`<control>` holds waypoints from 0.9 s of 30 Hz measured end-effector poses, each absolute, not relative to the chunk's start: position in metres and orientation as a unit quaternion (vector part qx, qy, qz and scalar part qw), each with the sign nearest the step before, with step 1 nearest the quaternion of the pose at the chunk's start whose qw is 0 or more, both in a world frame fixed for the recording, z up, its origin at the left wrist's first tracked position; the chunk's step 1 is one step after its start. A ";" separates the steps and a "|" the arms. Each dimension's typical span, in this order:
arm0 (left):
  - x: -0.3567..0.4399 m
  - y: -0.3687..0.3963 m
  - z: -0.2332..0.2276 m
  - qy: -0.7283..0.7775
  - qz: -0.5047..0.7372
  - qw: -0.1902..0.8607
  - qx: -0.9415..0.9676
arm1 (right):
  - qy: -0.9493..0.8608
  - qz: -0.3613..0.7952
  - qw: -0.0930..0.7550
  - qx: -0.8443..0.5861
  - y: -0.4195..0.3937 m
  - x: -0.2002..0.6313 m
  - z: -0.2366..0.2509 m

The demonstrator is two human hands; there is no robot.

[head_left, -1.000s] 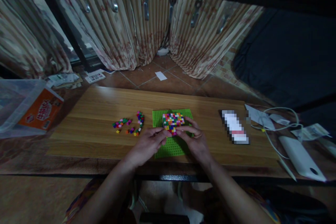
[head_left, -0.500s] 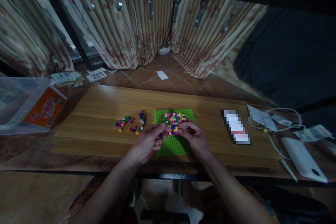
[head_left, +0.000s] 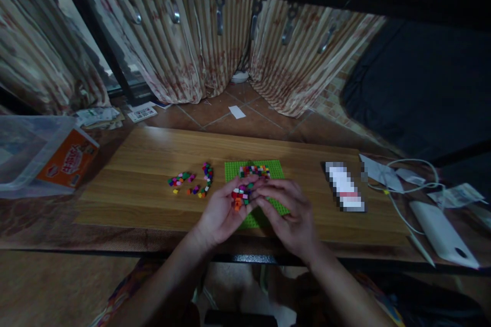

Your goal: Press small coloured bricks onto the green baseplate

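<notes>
The left hand (head_left: 220, 212) is cupping a little clump of colored blocks (head_left: 240, 195) in its curled fingers, palm turned up, and the right hand (head_left: 293, 214) is pinching at the same clump from the 3 o'clock side with its fingertips bent in. Both hands are closing on the clump, and it is sitting up off the table, just above the near part of the green baseplate (head_left: 278, 207) (the hands are hiding much of that plate).

At 12 o'clock from the clump, a short row of colored blocks (head_left: 254, 169) is sitting on the far part of the plate. At 9 o'clock, loose blocks (head_left: 192, 183) are lying scattered on the wooden table (head_left: 146, 163).

Far out at 9 o'clock, an orange box (head_left: 67, 161) is leaning inside a clear plastic bin (head_left: 23, 138). At 3 o'clock a blurred-out flat thing (head_left: 344, 185) is lying on the table, and past it a white cable (head_left: 412, 168) is curling by a white device (head_left: 441, 235). Striped curtains (head_left: 215, 46) are hanging at 12 o'clock
</notes>
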State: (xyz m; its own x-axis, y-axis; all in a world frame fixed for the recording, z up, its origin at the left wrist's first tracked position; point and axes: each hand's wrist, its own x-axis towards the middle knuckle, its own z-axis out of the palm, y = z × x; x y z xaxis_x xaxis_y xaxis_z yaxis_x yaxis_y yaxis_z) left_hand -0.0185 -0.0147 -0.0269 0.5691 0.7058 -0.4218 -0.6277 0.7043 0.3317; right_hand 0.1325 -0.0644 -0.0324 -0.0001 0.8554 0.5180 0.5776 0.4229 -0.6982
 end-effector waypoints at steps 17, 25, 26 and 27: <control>-0.013 -0.023 -0.032 0.369 0.360 0.828 0.219 | -0.695 0.116 0.432 -0.564 -0.060 0.138 -0.033; -0.022 -0.024 -0.036 0.368 0.278 0.818 0.344 | -0.718 0.212 0.400 -0.529 -0.061 0.140 -0.031; -0.023 -0.024 -0.035 0.364 0.269 0.827 0.334 | -0.711 0.239 0.408 -0.521 -0.061 0.140 -0.031; -0.023 -0.024 -0.034 0.358 0.260 0.837 0.321 | -0.702 0.270 0.417 -0.511 -0.062 0.141 -0.031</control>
State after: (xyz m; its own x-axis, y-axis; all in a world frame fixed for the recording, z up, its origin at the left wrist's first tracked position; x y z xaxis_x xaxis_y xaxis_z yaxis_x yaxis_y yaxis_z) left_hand -0.0234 -0.0237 -0.0339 0.6087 0.6655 -0.4320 -0.2059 0.6583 0.7240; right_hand 0.1406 -0.0615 -0.0315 -0.1297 0.9420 0.3096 0.4925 0.3322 -0.8044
